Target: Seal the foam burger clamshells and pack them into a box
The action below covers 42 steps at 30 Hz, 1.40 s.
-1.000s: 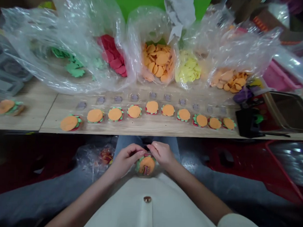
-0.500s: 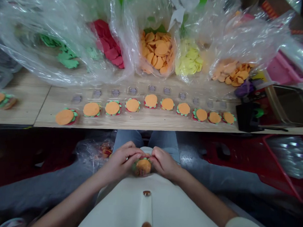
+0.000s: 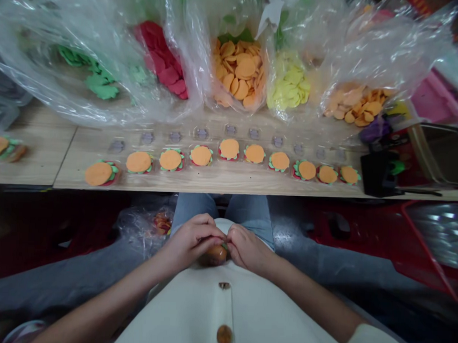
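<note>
Close to my body, below the table edge, my left hand (image 3: 198,236) and my right hand (image 3: 248,246) both grip a small toy burger (image 3: 215,256) that appears to be in a clear plastic case. Fingers of both hands meet over its far side, and the left fingers cover much of it. Only its orange bun and a bit of green show. Along the front of the table (image 3: 228,180) runs a row of open clear cases, each with a layered foam burger (image 3: 201,155) of orange, green and red in it.
Plastic bags at the back hold green pieces (image 3: 102,86), red pieces (image 3: 163,61), orange discs (image 3: 244,67), yellow pieces (image 3: 292,87) and more orange discs (image 3: 366,106). A black object (image 3: 375,176) stands at the right. Another burger (image 3: 6,148) lies far left. Red stools (image 3: 347,225) are below.
My hands have drawn closer together over the burger, and the left fingers now hide more of it. The view has shifted slightly. The row on the table is unchanged.
</note>
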Motion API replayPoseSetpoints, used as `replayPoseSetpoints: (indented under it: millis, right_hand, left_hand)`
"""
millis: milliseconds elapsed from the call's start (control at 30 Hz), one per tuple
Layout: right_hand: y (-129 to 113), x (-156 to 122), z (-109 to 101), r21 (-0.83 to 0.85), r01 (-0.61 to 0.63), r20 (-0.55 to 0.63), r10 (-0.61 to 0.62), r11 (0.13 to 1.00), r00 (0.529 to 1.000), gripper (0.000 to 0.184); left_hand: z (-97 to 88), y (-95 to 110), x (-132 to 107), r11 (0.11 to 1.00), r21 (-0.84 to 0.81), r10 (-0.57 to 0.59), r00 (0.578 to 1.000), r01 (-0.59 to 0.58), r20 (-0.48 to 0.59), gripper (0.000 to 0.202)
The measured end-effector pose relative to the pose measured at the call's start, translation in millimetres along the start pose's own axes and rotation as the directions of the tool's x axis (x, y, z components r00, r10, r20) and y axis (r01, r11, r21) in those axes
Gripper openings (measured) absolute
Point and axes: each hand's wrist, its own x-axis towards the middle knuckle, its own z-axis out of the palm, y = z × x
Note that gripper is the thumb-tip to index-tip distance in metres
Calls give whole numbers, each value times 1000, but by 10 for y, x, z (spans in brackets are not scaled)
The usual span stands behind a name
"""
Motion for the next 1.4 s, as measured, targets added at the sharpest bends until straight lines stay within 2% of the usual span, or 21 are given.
replayPoseSetpoints:
  millis: [100, 200, 333, 400, 433, 533, 600, 733, 800, 900, 1000, 1067, 1100, 1200, 1233, 1300, 1333, 1367, 1400]
  right_hand:
    - [4, 55, -22, 53, 10, -12, -9, 999, 1000, 8]
    - [36, 92, -77, 178, 7, -60, 3, 984, 998, 12]
    - [116, 71, -130, 260, -46, -146, 87, 965, 985, 16]
    - [122, 64, -204, 204, -61, -115, 86, 977, 990, 16]
    - [111, 74, -258, 145, -56, -101, 71, 988, 992, 13]
    - [55, 168, -432, -22, 0, -12, 0, 1000, 1000, 10]
    - [30, 253, -506, -56, 37, 89, -32, 998, 996, 9]
    - [40, 328, -512, -71, 56, 226, -39, 996, 973, 8]
    - [47, 301, -474, -53, 70, 266, -53, 996, 963, 8]
    - [53, 220, -413, -39, 80, 259, -68, 996, 963, 9]
    - [106, 162, -385, 4, 79, 200, -78, 997, 977, 9]
    - [194, 165, -402, 102, 58, 143, -73, 993, 987, 11]
    - [251, 180, -423, 175, 24, 94, -41, 984, 995, 13]
    - [430, 247, -517, 406, -96, -98, 148, 909, 984, 22]
    - [477, 266, -551, 476, -109, -182, 219, 873, 959, 24]
    - [526, 277, -601, 635, -79, -344, 372, 769, 862, 30]
    - [524, 269, -610, 719, -53, -372, 449, 693, 813, 33]
    - [505, 252, -603, 798, -35, -351, 511, 602, 785, 37]
    - [471, 230, -581, 857, -28, -300, 543, 514, 784, 38]
  left_hand:
    - [5, -29, 45, 998, -27, -55, 996, 53, -74, 20]
    - [-22, -82, 70, 948, -264, -222, 965, 180, -142, 20]
    - [-4, -135, 7, 687, -682, -439, 892, 252, -112, 26]
    - [41, -128, -11, 607, -747, -487, 870, 271, -80, 22]
    - [67, -117, -5, 599, -751, -498, 864, 279, -75, 21]
    - [137, -75, 62, 666, -691, -445, 893, 279, -68, 20]
    - [181, -65, 114, 706, -659, -410, 908, 260, -81, 21]
    - [261, -87, 139, 748, -622, -400, 905, 231, -145, 19]
    - [292, -93, 118, 831, -514, -336, 929, 215, -154, 16]
    - [317, -88, 98, 946, -298, -187, 964, 125, -188, 15]
    - [303, -92, 147, 960, -265, -142, 976, 95, -165, 16]
    - [270, -101, 223, 908, -393, -206, 970, 141, -128, 17]
    - [249, -102, 272, 850, -501, -245, 964, 163, -102, 20]
    - [185, -68, 465, 546, -810, -306, 951, 213, 43, 39]
    - [167, -39, 546, 457, -860, -308, 947, 227, 86, 43]
    - [143, 47, 732, 373, -900, -333, 938, 227, 99, 44]
    - [136, 104, 833, 370, -906, -355, 932, 206, 67, 42]
    - [136, 170, 935, 382, -908, -376, 927, 172, 18, 41]
    - [143, 242, 1036, 398, -906, -390, 921, 141, -27, 40]
